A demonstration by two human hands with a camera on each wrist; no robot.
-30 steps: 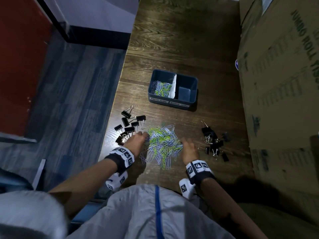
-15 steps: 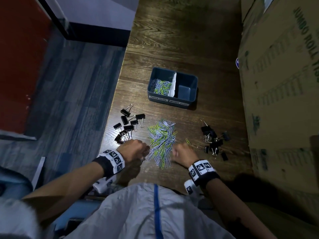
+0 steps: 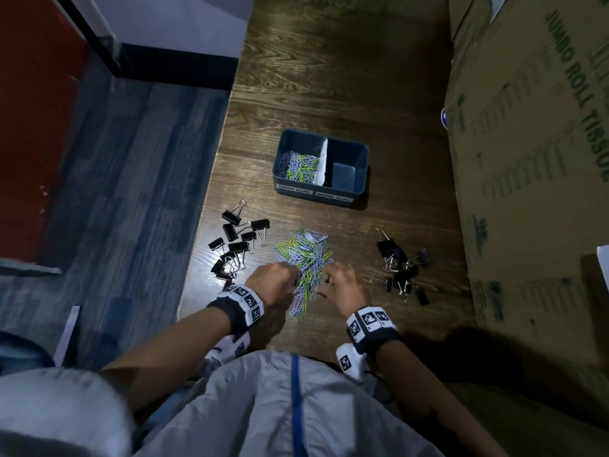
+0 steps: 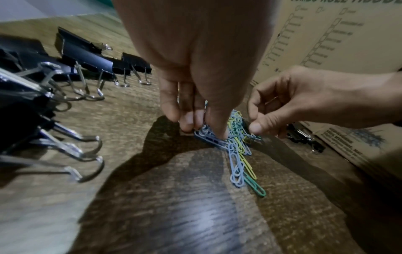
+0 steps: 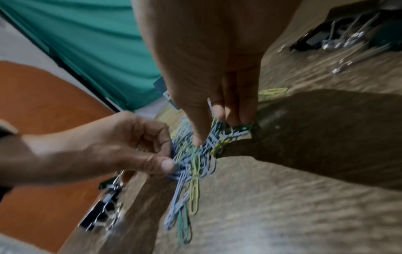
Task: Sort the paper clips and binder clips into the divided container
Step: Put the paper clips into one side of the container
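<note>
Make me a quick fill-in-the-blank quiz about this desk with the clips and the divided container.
1. Both hands, left hand and right hand, are gathering the loose ____ clips.
2. The container compartment labelled binder clips is ____.
3. The binder clips on the table lie in ____ groups.

Missing words: paper; empty; two

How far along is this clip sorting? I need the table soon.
Done: some paper clips lie in the container's left compartment; the right one looks empty. In hand: both hands, left hand and right hand, pinch the paper clip pile. Left: that pile and both binder clip groups.
</note>
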